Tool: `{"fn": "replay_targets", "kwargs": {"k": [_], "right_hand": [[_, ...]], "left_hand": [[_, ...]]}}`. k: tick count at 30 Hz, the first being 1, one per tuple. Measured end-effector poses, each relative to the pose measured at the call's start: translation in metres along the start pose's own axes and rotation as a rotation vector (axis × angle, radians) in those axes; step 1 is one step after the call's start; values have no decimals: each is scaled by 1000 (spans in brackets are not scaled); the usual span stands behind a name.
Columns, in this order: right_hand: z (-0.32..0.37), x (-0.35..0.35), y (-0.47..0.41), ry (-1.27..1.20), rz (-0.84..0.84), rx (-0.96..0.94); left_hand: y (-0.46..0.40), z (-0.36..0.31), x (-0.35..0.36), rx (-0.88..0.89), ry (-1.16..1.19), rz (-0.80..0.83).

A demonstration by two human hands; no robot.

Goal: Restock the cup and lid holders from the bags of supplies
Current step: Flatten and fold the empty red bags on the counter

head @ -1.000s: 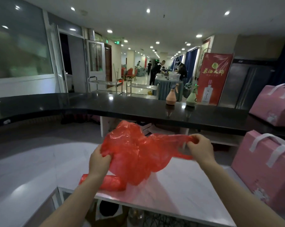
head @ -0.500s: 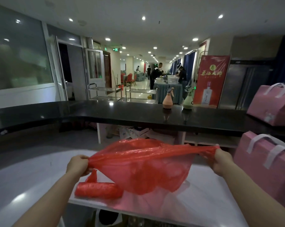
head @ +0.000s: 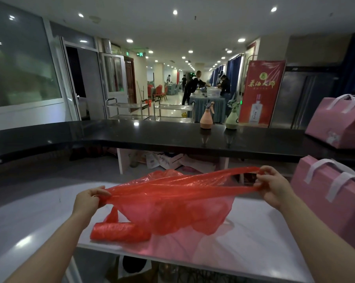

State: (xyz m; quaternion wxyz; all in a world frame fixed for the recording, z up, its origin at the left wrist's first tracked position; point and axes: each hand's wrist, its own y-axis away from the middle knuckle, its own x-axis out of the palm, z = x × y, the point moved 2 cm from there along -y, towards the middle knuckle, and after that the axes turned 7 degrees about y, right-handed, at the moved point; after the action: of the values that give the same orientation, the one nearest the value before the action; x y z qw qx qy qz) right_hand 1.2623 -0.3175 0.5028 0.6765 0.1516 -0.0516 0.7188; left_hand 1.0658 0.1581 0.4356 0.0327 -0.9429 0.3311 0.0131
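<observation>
Both hands hold a red bag (head: 172, 199) stretched out above the white desk (head: 254, 242): the left hand (head: 88, 201) pinches one end, the right hand (head: 271, 185) grips a handle. A bag roll (head: 117, 231) lies beneath on the desk.

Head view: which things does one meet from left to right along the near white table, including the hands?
left hand → roll of red bags → stretched red bag → right hand → pink gift box
</observation>
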Motion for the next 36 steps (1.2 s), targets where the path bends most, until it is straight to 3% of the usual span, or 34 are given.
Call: {"fn": "replay_targets", "kwargs": {"k": [2,6,9,11,14,18,23,27,31,34,36], "right_hand": [[-2,2,2,311,-25,-79],[-10,6,-7,1162,-61,-226],[-9,6,-6,1297,-115,-233],[-8,10,-5,1317,-128,-271],[-8,13,-2,1333,-231,-340],[1,13,1,1151,-390,-500],[-11,0,0,1211,-353,-402],[-35,-12,9,1326,-241,-302],[-52,8,25,1436,-118,-456],[-65,21,37,1517,-285,-529],[-69,25,44,1547,-381,-538]], "left_hand": [[0,-3,1,106,-215,29],[4,-13,4,401,-776,107],[8,-12,8,473,-1258,296],[5,-9,8,423,-1413,341],[0,-10,10,387,-1395,270],[2,-22,16,524,-1224,54],[14,6,12,595,-1167,181],[39,24,7,708,-1139,410],[51,31,9,775,-1141,456],[55,33,7,824,-1137,412],[62,33,6,857,-1166,467]]}}
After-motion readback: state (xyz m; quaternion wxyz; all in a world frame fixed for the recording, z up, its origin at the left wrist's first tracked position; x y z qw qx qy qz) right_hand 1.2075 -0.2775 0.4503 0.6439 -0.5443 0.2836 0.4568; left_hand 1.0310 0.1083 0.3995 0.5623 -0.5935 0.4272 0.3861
